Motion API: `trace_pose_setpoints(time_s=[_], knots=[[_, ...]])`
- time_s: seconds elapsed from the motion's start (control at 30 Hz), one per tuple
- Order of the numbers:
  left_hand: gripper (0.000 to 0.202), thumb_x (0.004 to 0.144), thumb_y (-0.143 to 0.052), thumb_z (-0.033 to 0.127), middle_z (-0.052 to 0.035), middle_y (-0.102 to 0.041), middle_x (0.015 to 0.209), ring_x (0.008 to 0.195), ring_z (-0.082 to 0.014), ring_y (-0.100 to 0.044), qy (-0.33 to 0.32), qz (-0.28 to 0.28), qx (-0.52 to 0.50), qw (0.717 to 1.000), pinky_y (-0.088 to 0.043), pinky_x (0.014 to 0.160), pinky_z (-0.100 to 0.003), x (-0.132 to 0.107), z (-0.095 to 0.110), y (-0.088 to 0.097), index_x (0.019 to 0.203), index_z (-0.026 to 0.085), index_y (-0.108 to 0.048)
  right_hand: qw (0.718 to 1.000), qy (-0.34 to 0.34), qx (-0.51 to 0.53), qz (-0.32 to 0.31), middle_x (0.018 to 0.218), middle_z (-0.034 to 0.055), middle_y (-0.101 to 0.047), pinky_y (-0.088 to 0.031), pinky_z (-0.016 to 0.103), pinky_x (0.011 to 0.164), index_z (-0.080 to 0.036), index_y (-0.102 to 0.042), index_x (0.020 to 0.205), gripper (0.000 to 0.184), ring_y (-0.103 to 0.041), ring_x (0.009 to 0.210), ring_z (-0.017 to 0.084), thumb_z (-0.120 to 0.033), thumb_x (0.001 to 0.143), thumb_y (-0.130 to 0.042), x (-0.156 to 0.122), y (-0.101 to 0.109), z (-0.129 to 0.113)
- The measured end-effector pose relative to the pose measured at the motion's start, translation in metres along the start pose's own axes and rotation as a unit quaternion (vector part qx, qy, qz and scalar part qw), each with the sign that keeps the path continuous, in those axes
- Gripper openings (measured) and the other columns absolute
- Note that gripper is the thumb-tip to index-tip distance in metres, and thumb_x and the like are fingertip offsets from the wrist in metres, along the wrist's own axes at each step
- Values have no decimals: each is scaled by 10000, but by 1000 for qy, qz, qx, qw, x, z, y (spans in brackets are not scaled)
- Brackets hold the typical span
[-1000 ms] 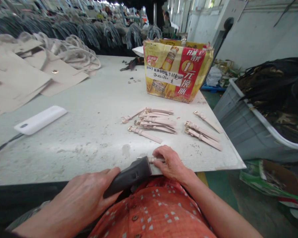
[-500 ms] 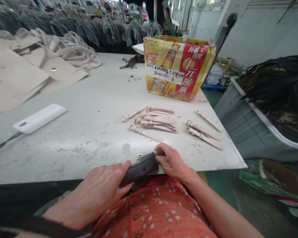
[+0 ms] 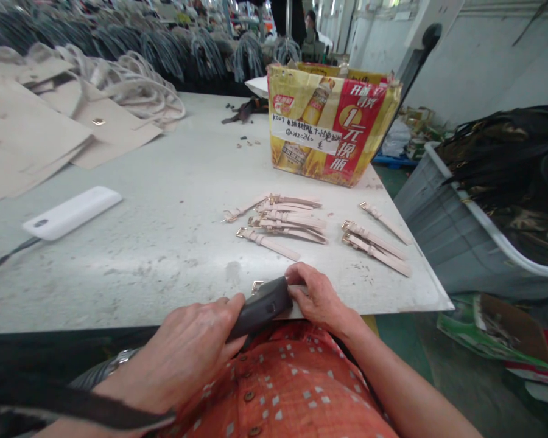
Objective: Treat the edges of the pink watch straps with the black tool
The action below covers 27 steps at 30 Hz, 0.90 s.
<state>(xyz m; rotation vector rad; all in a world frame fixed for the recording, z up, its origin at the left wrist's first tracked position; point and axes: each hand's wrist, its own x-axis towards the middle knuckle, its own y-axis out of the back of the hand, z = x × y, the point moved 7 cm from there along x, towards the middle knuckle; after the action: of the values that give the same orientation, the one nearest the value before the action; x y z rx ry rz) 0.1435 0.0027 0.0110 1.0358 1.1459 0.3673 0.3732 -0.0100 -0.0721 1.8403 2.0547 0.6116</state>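
Observation:
My left hand [image 3: 201, 334] is wrapped round a black handheld device [image 3: 267, 304], its kind unclear, at the table's front edge. Against the far end of that device, my right hand [image 3: 317, 298] is closed with curled fingers. A small gold buckle [image 3: 257, 287] shows just behind the device; its pale strap is mostly hidden and seems to run to the right fingers. Beyond my hands lies a pile of beige buckle straps [image 3: 287, 218], with a single buckle strap [image 3: 269, 244] in front. Several more buckle straps [image 3: 377, 246] lie to the right.
A yellow-and-red carton [image 3: 329, 128] stands at the back right of the white table [image 3: 164, 255]. On the left are a white corded device [image 3: 73, 213] and beige bag pieces [image 3: 36, 128]. A grey bin [image 3: 420, 201] of dark goods stands beside the table.
My left hand and the black device have shifted very slightly to the right. My right hand stays nearly in place, and the straps on the table have not moved.

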Motion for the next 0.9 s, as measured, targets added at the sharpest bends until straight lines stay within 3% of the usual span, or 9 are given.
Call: trace_pose_setpoints(time_s=[0.1, 0.23, 0.4, 0.5, 0.63, 0.73, 0.9], knots=[[289, 1130, -622, 409, -130, -990, 1080, 1090, -413, -983, 6, 17, -20, 1000, -646, 888, -424, 4, -8, 6, 1263, 290, -850, 1000, -1, -1, 2, 1216, 53, -898, -651, 439, 1094, -286, -746, 1251, 325, -817, 1146, 280, -67, 1019, -803, 0, 0, 0], [339, 1084, -605, 526, -118, -999, 1083, 1028, -389, -970, 40, 52, -67, 996, -637, 867, -424, 3, -48, 12, 1158, 306, -851, 1000, 5, -5, 3, 1212, 56, -890, -649, 442, 1103, -281, -750, 1238, 312, -815, 1141, 278, -69, 1015, -802, 0, -1, 0], [439, 977, -652, 672, -111, -989, 1004, 941, -424, -949, 49, 64, -104, 991, -621, 822, -457, -3, -90, 0, 1118, 330, -889, 1000, 25, -14, 3, 1180, 62, -870, -646, 435, 1069, -279, -764, 1188, 260, -788, 1100, 282, -95, 1007, -797, 1, -4, 1], [411, 968, -633, 657, -87, -980, 960, 911, -412, -934, 35, 70, -119, 990, -592, 810, -453, -1, -87, 1, 1067, 343, -880, 998, 51, -25, 4, 1155, 69, -853, -645, 446, 1063, -273, -775, 1156, 215, -773, 1077, 294, -157, 991, -849, 1, -5, -1], [466, 941, -593, 656, -83, -945, 898, 827, -384, -897, 10, 32, -132, 991, -570, 805, -443, 9, -61, 10, 1084, 316, -877, 997, 66, -39, 4, 1148, 78, -852, -634, 440, 1040, -266, -779, 1125, 213, -765, 1076, 300, -195, 975, -912, 1, -6, -2], [485, 932, -588, 649, -95, -963, 969, 883, -374, -895, -4, 34, -151, 988, -566, 828, -428, 16, -49, 16, 1088, 294, -880, 996, 68, -51, 9, 1141, 69, -853, -624, 415, 1007, -272, -785, 1126, 182, -762, 1064, 287, -201, 1018, -913, 1, -6, -1], [439, 985, -588, 574, -80, -959, 1005, 913, -331, -863, 6, 60, -174, 983, -537, 858, -409, 13, -63, 13, 1101, 262, -876, 990, 100, -99, 32, 1156, 95, -855, -611, 445, 1028, -260, -821, 1163, 206, -766, 1120, 320, -215, 1009, -950, -1, -7, -5]])
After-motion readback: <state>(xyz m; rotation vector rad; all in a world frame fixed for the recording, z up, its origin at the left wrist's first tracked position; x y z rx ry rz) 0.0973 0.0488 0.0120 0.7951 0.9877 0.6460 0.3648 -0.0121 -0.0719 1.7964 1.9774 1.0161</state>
